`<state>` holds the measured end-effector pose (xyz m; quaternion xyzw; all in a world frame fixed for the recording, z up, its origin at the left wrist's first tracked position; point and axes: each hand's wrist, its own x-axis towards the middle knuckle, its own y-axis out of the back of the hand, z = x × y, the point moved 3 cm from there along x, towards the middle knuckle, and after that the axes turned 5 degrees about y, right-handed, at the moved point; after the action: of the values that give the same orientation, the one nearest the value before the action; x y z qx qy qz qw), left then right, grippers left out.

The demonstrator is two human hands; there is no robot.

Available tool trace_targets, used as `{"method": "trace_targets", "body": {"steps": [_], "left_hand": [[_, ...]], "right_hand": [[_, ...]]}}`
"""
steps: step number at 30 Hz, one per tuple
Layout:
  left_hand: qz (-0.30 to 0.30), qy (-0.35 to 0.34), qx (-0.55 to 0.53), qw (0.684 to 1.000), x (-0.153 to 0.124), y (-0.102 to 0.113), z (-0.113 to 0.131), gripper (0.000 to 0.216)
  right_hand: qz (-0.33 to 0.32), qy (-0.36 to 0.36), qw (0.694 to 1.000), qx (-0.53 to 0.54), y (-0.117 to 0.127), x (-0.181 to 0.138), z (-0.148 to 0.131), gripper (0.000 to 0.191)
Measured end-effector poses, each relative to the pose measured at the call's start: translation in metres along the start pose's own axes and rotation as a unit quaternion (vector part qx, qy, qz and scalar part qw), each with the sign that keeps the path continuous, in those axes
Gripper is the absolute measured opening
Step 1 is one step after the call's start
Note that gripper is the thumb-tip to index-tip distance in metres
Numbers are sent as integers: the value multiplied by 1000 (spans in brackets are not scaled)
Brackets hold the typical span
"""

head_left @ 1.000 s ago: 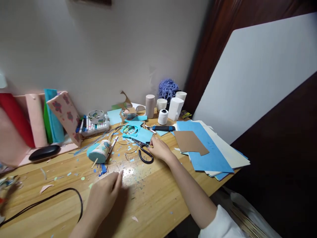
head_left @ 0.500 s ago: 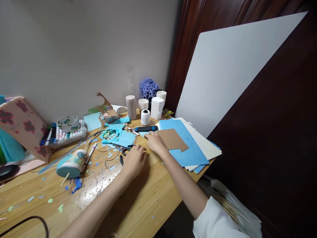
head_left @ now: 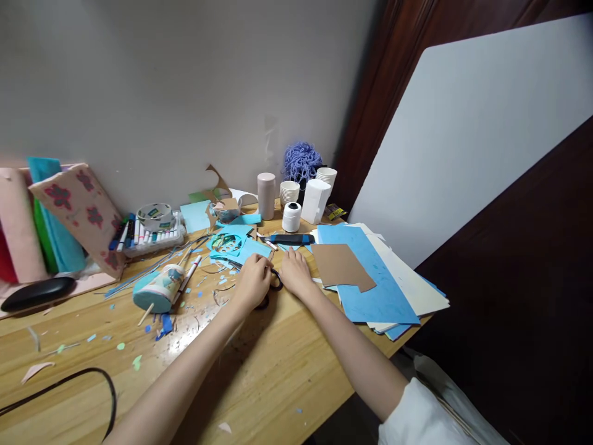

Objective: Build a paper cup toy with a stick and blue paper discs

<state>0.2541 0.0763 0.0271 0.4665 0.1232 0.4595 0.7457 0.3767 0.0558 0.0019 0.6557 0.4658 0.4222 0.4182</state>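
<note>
Glossy wooden table (head_left: 287,377), left hand (head_left: 253,281) over loop-handled scissors (head_left: 280,281), pinch unclear, right hand (head_left: 296,272) palm-down, grip loosely spread, near flat cardboard (head_left: 343,266)

Dim, uneven indoor light, white glare on the wooden surface (head_left: 287,371) left of the hands (head_left: 252,283), soft shadow beside the left forearm (head_left: 199,352), shaded grey wall (head_left: 185,93) beyond the hands, near-black panel (head_left: 523,309) rightward, wide-angle stretching toward the edges.

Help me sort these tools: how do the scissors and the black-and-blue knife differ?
The scissors have looped handles; the black-and-blue knife has a straight one. The left hand partly covers the scissors, while no hand covers the knife. Both show black handles.
</note>
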Motion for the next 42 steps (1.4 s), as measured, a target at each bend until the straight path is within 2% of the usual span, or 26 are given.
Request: {"method": "trace_targets", "body": {"steps": [4,8,10,11,13,16,18,20,23,25,26,29,30,31,34,37,39,42], "left_hand": [[24,13,-10,1000,0,16,-5,21],[31,29,-46,998,-20,47,-11,21],[20,67,-93,993,-33,63,-18,25],[15,94,-128,987,-40,69,-23,29],[16,158,-221,962,-51,79,-34,36],[9,267,-399,877,-66,84,-51,46],[0,301,-487,820,-76,84,-58,49],[14,299,-529,794,-89,85,-64,50],[70,323,-515,791,-115,87,-76,48],[101,346,-473,804,-134,87,-85,47],[112,351,-447,815,-142,87,-90,47],[137,337,-357,861,-160,88,-103,40],[143,326,-326,876,-163,89,-106,37],[147,315,-301,888,-166,90,-108,34],[148,293,-267,906,-170,93,-108,28],[122,298,-280,904,-173,96,-104,26],[91,311,-309,894,-174,98,-101,30],[45,342,-346,872,-175,100,-100,38]], "right_hand": [[69,-9,997,24,13,-3,-4,45],[159,9,985,70,52,-15,-11,40],[192,48,970,145,68,-22,-21,37],[196,81,948,236,73,-25,-28,34],[143,135,886,419,71,-26,-45,28],[-5,141,787,600,48,-23,-74,28],[-69,127,750,646,29,-22,-92,30],[-106,135,736,655,14,-26,-105,31],[-177,184,743,619,2,-37,-114,30],[-217,209,769,564,-1,-43,-111,29],[-216,207,800,521,-2,-44,-106,29],[-114,150,942,277,-3,-41,-83,28],[-84,131,971,180,-4,-40,-76,29],[-68,118,985,105,-6,-39,-70,30],[-58,106,993,-13,-12,-37,-62,31],[-36,93,992,-82,-14,-35,-58,36],[-49,80,990,-104,-15,-32,-54,39],[-105,70,989,-71,-15,-26,-48,39]]}}
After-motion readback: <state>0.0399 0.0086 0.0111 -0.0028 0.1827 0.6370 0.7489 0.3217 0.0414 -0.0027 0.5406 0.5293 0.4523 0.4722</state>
